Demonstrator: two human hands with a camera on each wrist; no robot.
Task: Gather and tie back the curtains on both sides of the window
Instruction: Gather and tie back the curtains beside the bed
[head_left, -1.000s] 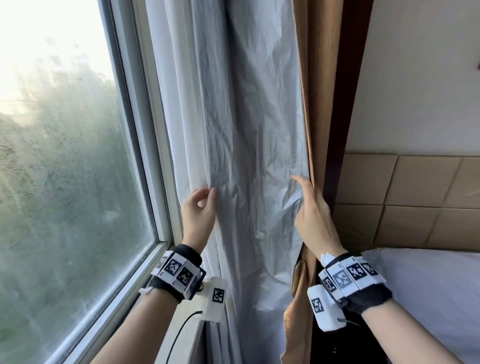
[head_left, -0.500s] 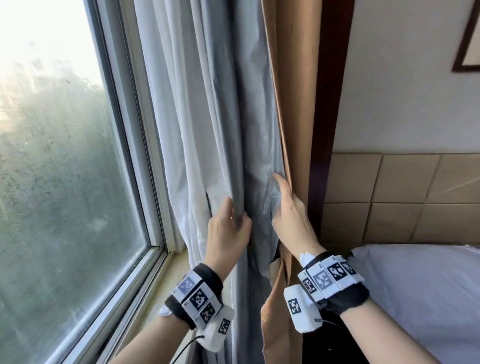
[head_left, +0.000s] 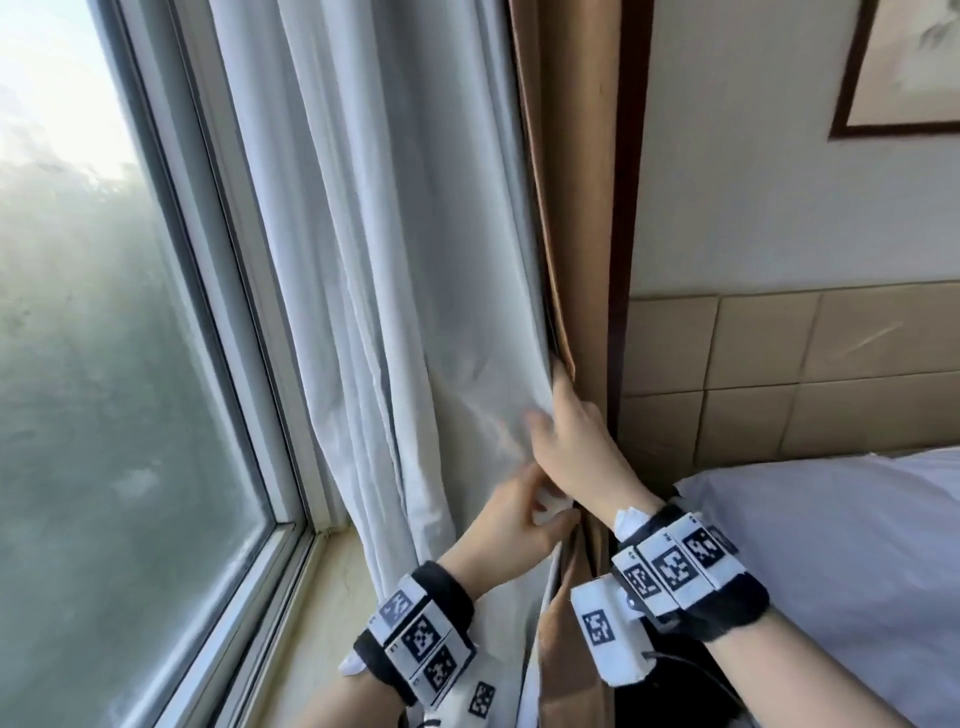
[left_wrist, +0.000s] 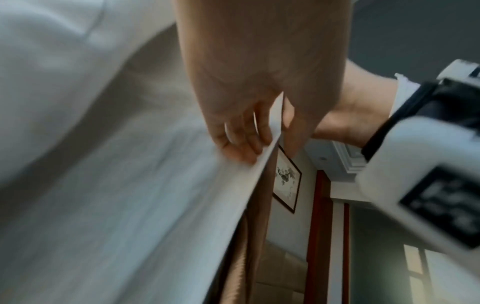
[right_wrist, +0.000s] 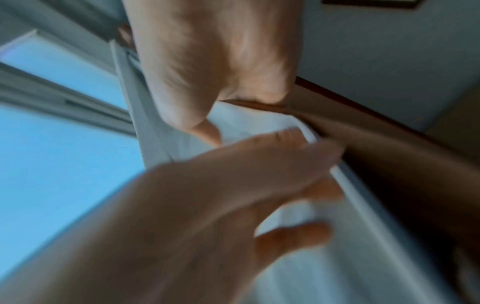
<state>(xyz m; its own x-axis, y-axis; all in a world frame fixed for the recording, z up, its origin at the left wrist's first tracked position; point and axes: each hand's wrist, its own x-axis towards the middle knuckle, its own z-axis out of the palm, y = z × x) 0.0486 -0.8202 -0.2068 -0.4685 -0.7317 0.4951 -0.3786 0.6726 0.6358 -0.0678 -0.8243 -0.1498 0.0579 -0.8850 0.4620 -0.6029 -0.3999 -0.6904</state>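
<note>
The white curtain (head_left: 395, 312) hangs in gathered folds beside the window, with the brown curtain (head_left: 566, 208) bunched along its right edge. My right hand (head_left: 571, 436) pinches the curtain's edge, thumb in front and fingers behind it. Just below and touching it, my left hand (head_left: 519, 525) grips a bunch of white folds. In the left wrist view my left hand (left_wrist: 239, 135) curls its fingers over the white edge (left_wrist: 262, 164). The blurred right wrist view shows my right hand (right_wrist: 207, 82) above the left hand (right_wrist: 233, 195), white curtain (right_wrist: 259, 127) between them.
The window pane (head_left: 104, 364) and its sill (head_left: 322, 623) lie to the left. A dark wooden post (head_left: 628, 208) stands right of the curtains. Beyond it are a padded headboard (head_left: 779, 374), a bed with a white sheet (head_left: 831, 545) and a framed picture (head_left: 909, 67).
My left hand has swept right and down with the white folds, meeting my right hand. The curtain, spread flat a second ago, is now bunched against the brown one.
</note>
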